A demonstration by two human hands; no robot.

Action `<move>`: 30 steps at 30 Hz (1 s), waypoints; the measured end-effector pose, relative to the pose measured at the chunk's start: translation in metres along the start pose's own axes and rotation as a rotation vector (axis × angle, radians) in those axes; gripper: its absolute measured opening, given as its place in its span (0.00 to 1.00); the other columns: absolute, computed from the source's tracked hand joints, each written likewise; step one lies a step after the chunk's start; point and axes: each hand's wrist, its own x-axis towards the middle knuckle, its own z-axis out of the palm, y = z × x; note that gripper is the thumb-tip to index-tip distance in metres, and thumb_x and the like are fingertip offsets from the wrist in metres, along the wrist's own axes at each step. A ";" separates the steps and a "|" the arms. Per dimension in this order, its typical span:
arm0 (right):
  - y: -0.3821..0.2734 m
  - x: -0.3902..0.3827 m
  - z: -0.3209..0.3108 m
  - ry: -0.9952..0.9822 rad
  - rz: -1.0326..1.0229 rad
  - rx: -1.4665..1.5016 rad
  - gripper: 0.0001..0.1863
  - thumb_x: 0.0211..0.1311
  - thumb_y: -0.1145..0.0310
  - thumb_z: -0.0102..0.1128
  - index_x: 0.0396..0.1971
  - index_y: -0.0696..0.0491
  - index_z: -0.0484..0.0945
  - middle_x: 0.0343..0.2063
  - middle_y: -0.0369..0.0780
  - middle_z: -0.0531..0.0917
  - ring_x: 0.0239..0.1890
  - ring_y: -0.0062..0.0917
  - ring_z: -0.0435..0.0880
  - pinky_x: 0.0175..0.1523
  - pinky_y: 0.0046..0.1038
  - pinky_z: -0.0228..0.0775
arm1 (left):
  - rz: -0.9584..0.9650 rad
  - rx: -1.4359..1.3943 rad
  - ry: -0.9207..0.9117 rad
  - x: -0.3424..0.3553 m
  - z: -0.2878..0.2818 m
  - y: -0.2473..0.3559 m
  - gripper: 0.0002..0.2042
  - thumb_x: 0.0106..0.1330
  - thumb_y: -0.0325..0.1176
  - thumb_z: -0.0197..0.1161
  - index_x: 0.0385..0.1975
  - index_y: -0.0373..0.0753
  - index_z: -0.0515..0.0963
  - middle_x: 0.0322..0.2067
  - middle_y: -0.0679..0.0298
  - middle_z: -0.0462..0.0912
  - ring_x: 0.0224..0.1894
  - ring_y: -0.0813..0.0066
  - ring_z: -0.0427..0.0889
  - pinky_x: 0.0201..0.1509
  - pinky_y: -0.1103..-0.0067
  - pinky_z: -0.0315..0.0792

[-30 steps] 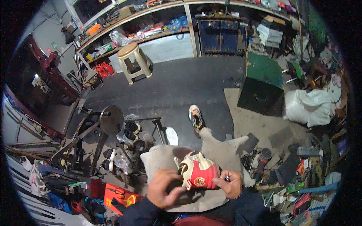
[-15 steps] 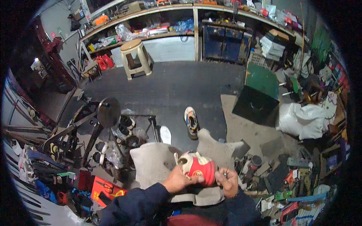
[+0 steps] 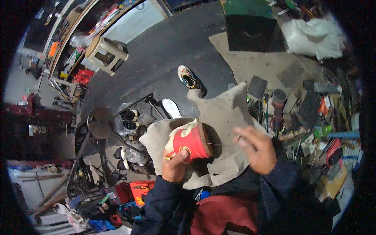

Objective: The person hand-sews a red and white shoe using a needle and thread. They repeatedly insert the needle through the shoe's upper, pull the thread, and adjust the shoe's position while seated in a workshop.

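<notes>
Shoe point(image 3: 192, 143), red and cream, sits mid-frame, just below centre, over a grey cloth point(image 3: 225, 107) draped across the person's lap. My guess is the cloth is there as padding and to spare the clothes.

The left hand point(image 3: 174, 166) has a proper grip on it: thumb flat against the red side near the round badge, other fingers mostly hidden, so I can't tell how far they wrap underneath. Holding it from that end leaves the tan-edged red end facing right, probably so the other hand can get at it.

Right hand point(image 3: 256, 150) is off to the right, apart from the shoe, fingers stretched out and blurred. Can't tell if that grip is pinching anything. Looks like a faint thin line comes off the shoe toward it, maybe thread, which would explain the gap.

Metal stand point(image 3: 100, 122) with the round plate is left of centre and the stool point(image 3: 107, 55) upper left, maybe parked there to keep the lap free.
</notes>
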 end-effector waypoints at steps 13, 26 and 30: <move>-0.013 -0.015 0.019 -0.208 -0.032 0.244 0.25 0.62 0.78 0.57 0.62 0.52 0.75 0.29 0.46 0.80 0.30 0.39 0.81 0.38 0.36 0.73 | 0.020 0.097 0.039 0.001 0.002 -0.003 0.36 0.57 0.35 0.71 0.65 0.30 0.63 0.61 0.53 0.74 0.62 0.57 0.75 0.68 0.62 0.67; -0.026 -0.004 0.007 -0.257 -0.004 0.250 0.22 0.64 0.79 0.56 0.59 0.54 0.77 0.25 0.45 0.79 0.24 0.34 0.79 0.34 0.29 0.71 | -0.010 0.128 -0.092 -0.002 -0.006 -0.002 0.39 0.56 0.30 0.75 0.67 0.33 0.61 0.61 0.57 0.74 0.61 0.64 0.75 0.67 0.67 0.67; -0.034 0.021 -0.016 -0.455 0.094 0.145 0.17 0.64 0.77 0.57 0.53 0.55 0.81 0.34 0.52 0.85 0.33 0.42 0.84 0.40 0.33 0.75 | -0.026 0.264 -0.196 -0.001 -0.010 -0.004 0.42 0.54 0.21 0.75 0.70 0.36 0.57 0.60 0.60 0.73 0.60 0.68 0.75 0.65 0.71 0.69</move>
